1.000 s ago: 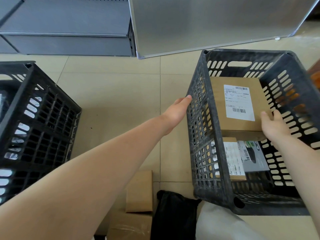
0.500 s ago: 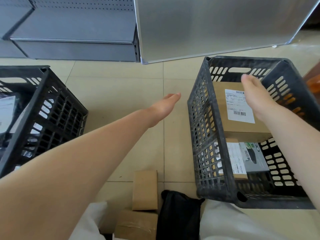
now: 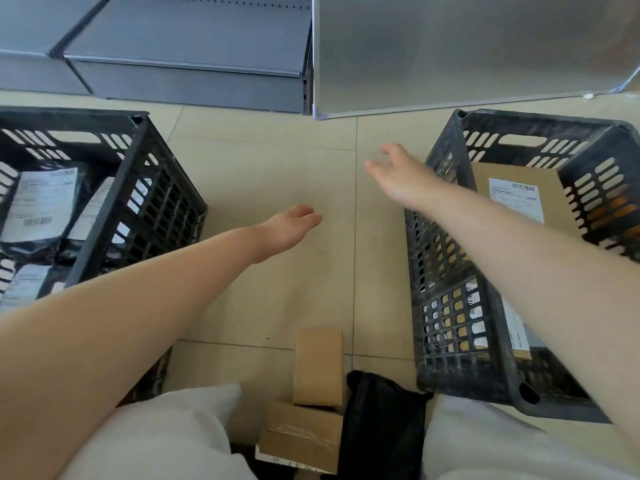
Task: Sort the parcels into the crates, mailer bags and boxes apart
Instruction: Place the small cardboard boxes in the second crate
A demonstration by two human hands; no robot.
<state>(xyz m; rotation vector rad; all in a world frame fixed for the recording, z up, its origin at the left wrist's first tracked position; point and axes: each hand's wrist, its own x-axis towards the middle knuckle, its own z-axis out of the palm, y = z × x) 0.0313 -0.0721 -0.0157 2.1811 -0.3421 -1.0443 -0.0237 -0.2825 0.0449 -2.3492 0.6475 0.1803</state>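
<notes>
Parcels lie sorted on the tiled floor (image 3: 277, 161): black mailer bags (image 3: 41, 206) with white barcode labels fill the left crate (image 3: 145, 188), and a cardboard box (image 3: 512, 192) with a white shipping label sits in the right crate (image 3: 446, 237); the print is too blurred to read. Two unlabelled small boxes (image 3: 317, 365) and a black bag (image 3: 381, 424) lie between the knees. The left hand (image 3: 287, 230) hangs empty, fingers straight and together. The right hand (image 3: 398, 174) is empty, fingers loosely spread.

floor (image 3: 277, 161) open between crates | left crate (image 3: 138, 216) | right crate (image 3: 446, 237) flank
</notes>
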